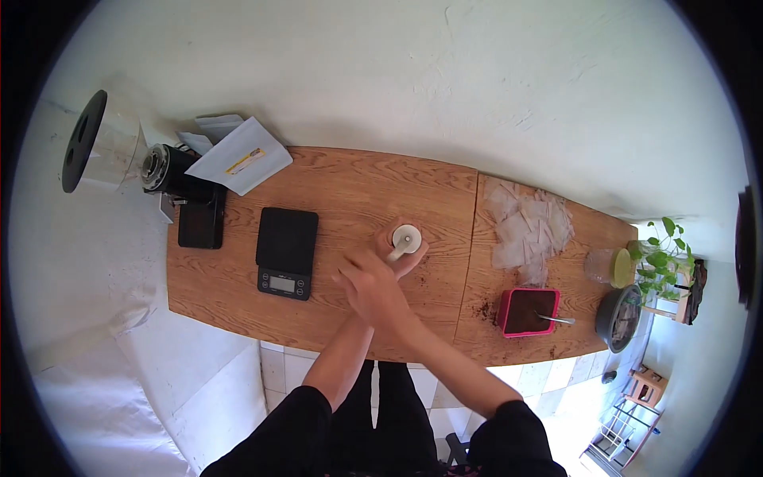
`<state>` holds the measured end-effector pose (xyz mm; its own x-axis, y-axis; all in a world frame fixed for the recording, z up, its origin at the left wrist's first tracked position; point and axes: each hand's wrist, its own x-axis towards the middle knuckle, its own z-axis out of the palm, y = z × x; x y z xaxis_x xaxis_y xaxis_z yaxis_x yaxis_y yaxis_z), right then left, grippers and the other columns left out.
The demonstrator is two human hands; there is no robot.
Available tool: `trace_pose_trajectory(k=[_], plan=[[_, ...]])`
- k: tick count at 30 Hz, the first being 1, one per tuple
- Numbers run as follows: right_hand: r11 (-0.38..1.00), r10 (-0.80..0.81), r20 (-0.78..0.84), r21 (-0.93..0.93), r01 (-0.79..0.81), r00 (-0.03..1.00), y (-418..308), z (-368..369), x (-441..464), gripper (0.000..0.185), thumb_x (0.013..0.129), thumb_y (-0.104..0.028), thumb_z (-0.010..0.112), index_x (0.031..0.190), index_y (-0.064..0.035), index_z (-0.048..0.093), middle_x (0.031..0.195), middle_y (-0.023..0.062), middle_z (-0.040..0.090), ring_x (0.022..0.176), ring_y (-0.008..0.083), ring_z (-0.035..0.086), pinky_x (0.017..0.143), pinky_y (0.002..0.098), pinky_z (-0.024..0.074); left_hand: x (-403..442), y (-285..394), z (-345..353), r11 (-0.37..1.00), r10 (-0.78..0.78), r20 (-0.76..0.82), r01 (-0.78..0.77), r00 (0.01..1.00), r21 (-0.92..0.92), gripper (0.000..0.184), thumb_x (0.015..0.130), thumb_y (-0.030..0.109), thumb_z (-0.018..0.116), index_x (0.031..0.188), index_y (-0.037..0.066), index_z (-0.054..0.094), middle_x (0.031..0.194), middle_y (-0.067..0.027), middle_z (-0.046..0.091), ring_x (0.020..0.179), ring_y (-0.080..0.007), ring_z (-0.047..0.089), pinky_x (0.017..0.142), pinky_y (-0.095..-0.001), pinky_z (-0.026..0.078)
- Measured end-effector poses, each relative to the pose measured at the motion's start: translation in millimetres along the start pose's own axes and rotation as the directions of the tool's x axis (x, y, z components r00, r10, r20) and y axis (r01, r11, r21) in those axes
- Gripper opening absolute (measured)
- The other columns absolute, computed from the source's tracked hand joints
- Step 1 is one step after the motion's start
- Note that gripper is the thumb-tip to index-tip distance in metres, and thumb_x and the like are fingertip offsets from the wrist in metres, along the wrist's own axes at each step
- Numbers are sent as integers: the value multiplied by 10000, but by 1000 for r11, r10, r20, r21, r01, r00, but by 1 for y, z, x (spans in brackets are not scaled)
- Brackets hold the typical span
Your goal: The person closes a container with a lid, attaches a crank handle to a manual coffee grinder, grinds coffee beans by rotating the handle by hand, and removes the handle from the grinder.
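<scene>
My left hand [412, 262] is wrapped round a small upright hand grinder [408, 237] with a round white top, near the middle of the wooden table [381, 179]. My right hand [372, 288] crosses over the left wrist, its fingers closed at the end of the grinder's pale crank handle [396, 254]. The right hand partly hides the handle's end and my left wrist. A black digital scale [287, 242] lies left of my hands.
At the left stand an electric grinder [171, 171] and white pouches [242, 157]. Rightward are paper packets [528, 226], a pink-rimmed box [528, 312] of dark powder with a spoon [558, 319], a yellow-lidded jar [621, 269], a grey bucket [619, 318] and a plant [661, 258].
</scene>
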<state>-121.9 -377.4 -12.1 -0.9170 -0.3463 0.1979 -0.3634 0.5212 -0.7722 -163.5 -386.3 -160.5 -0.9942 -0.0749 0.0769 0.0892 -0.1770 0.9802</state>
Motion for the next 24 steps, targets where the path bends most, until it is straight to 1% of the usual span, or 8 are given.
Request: trace_pose_trajectory(k=[4, 6, 8, 10, 11, 18, 20, 24], plan=[[974, 119, 32, -197, -110, 992, 31, -2, 76, 223, 929, -109, 723, 1109, 20, 755, 1133, 204, 730, 1057, 431, 683, 928, 523, 536, -1, 6, 2, 996, -32, -17, 33, 999, 81, 263, 797, -72, 820, 977, 48, 670, 896, -8, 718, 828, -101, 688, 753, -262, 572], [981, 52, -193, -176, -86, 980, 61, -22, 100, 211, 941, -121, 713, 1092, 17, 766, 1103, 204, 754, 1034, 427, 697, 925, 500, 540, 2, 9, 3, 996, -75, -40, 76, 996, 44, 254, 795, -56, 830, 975, 39, 679, 889, -9, 726, 826, -102, 696, 758, -270, 579], [964, 221, -232, -98, -249, 947, 67, -64, 100, 203, 932, -108, 715, 1079, 22, 766, 1092, 205, 768, 1054, 428, 704, 931, 477, 551, 5, 29, 0, 999, -44, 5, 44, 999, 23, 249, 761, 44, 870, 950, 37, 709, 790, 11, 682, 684, -135, 630, 671, -319, 552], [983, 36, -452, -147, -114, 891, 90, -82, 80, 176, 973, -100, 688, 1080, 23, 756, 1005, 205, 735, 904, 409, 695, 812, 485, 534, 7, 22, -3, 997, 22, 6, -22, 1000, 76, 236, 770, 12, 861, 941, 34, 700, 817, 5, 706, 737, -121, 667, 719, -312, 568], [988, 121, -467, -23, -150, 876, 99, -92, 65, 182, 971, -80, 692, 1107, 24, 754, 998, 198, 736, 895, 391, 698, 808, 456, 538, 8, 18, -3, 988, 87, 15, -89, 996, 130, 227, 778, -19, 852, 932, 31, 692, 844, -1, 729, 791, -107, 703, 767, -305, 584], [930, 346, -297, -20, -368, 890, 51, -111, -87, 190, 905, -14, 767, 1093, 6, 749, 1045, 171, 747, 941, 335, 730, 801, 399, 560, 7, 14, -3, 989, 99, 45, -103, 994, 107, 268, 763, -38, 849, 961, 39, 685, 886, -8, 718, 802, -96, 680, 747, -295, 565], [969, 169, -207, -145, -201, 964, 30, -89, -107, 237, 866, -36, 817, 1088, 19, 758, 1074, 168, 750, 950, 322, 731, 820, 395, 572, 6, 7, -3, 989, 146, 45, -147, 988, 5, 285, 769, -53, 839, 983, 41, 674, 904, -7, 709, 818, -99, 671, 749, -291, 562], [999, 40, -136, 3, -40, 990, 5, -33, -77, 226, 854, -43, 812, 1067, 10, 755, 1134, 152, 741, 995, 358, 715, 820, 436, 582, 4, 19, 5, 997, 73, -38, -74, 997, -28, 221, 761, -15, 832, 889, 53, 665, 754, -14, 651, 657, -103, 593, 617, -291, 507]])
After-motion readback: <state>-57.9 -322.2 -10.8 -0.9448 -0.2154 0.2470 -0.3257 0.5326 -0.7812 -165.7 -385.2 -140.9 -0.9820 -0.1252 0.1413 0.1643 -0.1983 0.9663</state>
